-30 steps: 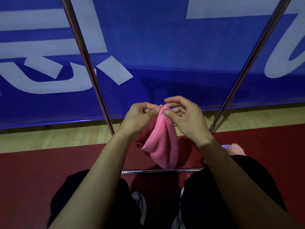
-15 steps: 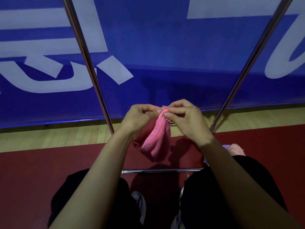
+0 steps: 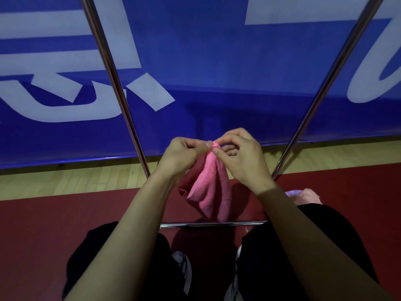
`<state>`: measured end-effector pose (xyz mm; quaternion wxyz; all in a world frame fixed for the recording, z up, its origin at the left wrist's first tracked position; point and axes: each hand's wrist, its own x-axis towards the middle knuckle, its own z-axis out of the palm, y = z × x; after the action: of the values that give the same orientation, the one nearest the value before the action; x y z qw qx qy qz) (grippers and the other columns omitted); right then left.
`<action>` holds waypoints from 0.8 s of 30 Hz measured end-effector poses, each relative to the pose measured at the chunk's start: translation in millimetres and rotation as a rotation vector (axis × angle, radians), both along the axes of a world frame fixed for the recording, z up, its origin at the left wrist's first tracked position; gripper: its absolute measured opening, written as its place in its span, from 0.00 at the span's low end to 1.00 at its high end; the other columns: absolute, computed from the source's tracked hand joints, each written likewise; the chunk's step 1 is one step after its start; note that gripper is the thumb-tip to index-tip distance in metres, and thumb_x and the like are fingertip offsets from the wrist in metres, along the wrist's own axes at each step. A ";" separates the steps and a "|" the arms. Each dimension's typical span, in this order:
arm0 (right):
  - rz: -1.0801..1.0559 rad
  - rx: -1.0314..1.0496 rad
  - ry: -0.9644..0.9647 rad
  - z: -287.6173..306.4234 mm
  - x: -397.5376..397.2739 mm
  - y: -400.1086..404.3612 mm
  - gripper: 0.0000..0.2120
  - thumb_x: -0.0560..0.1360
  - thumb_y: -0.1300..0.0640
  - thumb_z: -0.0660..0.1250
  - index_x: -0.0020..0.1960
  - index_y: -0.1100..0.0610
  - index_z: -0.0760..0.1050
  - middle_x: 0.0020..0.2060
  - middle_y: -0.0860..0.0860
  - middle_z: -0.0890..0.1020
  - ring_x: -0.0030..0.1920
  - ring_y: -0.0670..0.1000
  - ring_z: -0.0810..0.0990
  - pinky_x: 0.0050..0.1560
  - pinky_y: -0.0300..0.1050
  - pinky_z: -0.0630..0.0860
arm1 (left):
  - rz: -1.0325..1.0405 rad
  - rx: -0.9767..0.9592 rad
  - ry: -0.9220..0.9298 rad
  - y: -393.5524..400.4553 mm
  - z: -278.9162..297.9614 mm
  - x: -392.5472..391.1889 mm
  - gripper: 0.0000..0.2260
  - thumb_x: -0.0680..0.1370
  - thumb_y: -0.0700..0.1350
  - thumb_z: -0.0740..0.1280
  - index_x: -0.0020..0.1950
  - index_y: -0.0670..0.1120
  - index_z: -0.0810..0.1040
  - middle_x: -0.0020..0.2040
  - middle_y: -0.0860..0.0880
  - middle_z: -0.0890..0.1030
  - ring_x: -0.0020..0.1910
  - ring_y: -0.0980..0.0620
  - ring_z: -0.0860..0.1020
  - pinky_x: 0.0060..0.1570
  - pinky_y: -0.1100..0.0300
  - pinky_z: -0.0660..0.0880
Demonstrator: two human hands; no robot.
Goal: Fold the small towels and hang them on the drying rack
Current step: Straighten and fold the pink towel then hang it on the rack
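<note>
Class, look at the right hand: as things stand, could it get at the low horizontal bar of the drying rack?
Probably yes, but not freely: the right hand pinches the pink towel together with the left hand. The low bar lies just beneath the towel, with nothing between.

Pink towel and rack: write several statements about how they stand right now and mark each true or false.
1. Both hands pinch the pink towel at its top edge. True: the left hand and the right hand meet there.
2. The towel already hangs over a rack bar. False: it dangles from the grip, above the low horizontal bar.
3. The towel is spread flat. False: it hangs bunched in loose folds.
4. Two slanted metal poles stand before the blue banner. True.
5. More pale cloth lies beside the right forearm. True.
</note>
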<state>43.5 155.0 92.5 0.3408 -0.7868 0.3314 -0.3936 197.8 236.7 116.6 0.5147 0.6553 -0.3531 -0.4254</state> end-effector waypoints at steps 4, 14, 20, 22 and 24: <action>0.016 0.048 0.029 -0.1 -3.7 -5.3 0.05 0.76 0.52 0.76 0.50 0.51 0.83 0.50 0.44 0.82 0.38 0.41 0.84 0.45 0.41 0.82 | 0.026 0.032 -0.134 5.1 10.9 -0.7 0.16 0.79 0.59 0.71 0.46 0.47 0.89 0.39 0.47 0.87 0.38 0.47 0.85 0.47 0.50 0.81; 0.077 0.189 0.080 2.8 -8.1 -7.9 0.06 0.75 0.52 0.77 0.49 0.50 0.82 0.42 0.44 0.87 0.44 0.41 0.85 0.50 0.43 0.82 | 0.027 0.055 -0.297 8.2 16.9 1.4 0.13 0.82 0.55 0.67 0.44 0.53 0.89 0.43 0.56 0.88 0.47 0.54 0.86 0.59 0.48 0.81; 0.079 0.191 0.092 2.4 -8.9 -7.1 0.07 0.75 0.50 0.76 0.48 0.50 0.80 0.41 0.46 0.86 0.43 0.44 0.85 0.51 0.50 0.84 | -0.011 -0.014 -0.338 6.1 13.0 2.5 0.10 0.82 0.47 0.69 0.44 0.48 0.87 0.39 0.57 0.86 0.40 0.62 0.83 0.49 0.58 0.80; 0.082 0.213 0.075 1.5 -8.8 -7.6 0.10 0.73 0.48 0.76 0.49 0.49 0.79 0.41 0.46 0.86 0.42 0.45 0.85 0.51 0.53 0.84 | -0.069 -0.089 -0.368 6.6 9.8 2.0 0.04 0.80 0.45 0.72 0.47 0.49 0.86 0.40 0.54 0.86 0.40 0.59 0.83 0.48 0.59 0.79; 0.100 0.261 0.066 1.1 -9.3 -8.9 0.19 0.71 0.47 0.77 0.58 0.50 0.76 0.43 0.46 0.86 0.42 0.46 0.86 0.52 0.54 0.83 | -0.138 -0.155 -0.402 6.8 6.8 2.7 0.03 0.78 0.43 0.75 0.51 0.49 0.84 0.44 0.52 0.86 0.44 0.53 0.84 0.50 0.58 0.79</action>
<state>34.2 146.1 93.7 0.4482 -0.7640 0.3512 -0.3035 200.6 243.5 123.4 0.4525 0.6597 -0.5241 -0.2920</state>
